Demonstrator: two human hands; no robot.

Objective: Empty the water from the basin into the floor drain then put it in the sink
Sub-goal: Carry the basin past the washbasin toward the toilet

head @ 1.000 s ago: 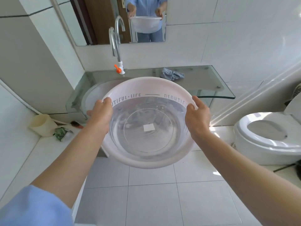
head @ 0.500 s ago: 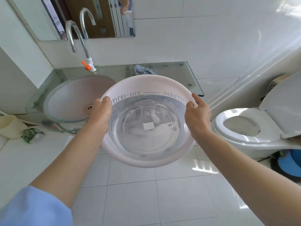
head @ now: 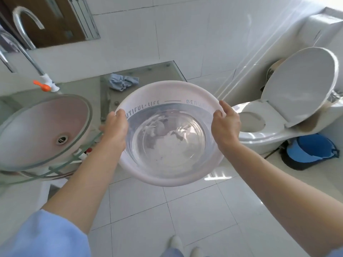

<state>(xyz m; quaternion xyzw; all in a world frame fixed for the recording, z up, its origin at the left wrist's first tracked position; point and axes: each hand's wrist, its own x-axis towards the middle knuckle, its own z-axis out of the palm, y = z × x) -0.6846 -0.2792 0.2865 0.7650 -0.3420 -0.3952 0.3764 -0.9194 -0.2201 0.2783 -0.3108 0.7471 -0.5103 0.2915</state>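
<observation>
At frame centre I hold the basin (head: 168, 151) level, left hand (head: 115, 130) and right hand (head: 225, 125) curled over its rim; no drain shows, so I would carry slowly, avoiding slosh.

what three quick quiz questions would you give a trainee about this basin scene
1. True or false: the basin holds water.
2. Where is the sink relative to the basin? A: on the person's left. B: on the person's right. C: directly below it.
3. Fill in: the left hand and right hand grip the basin by its ____.

Key: 1 true; 2 A; 3 rim.
</observation>
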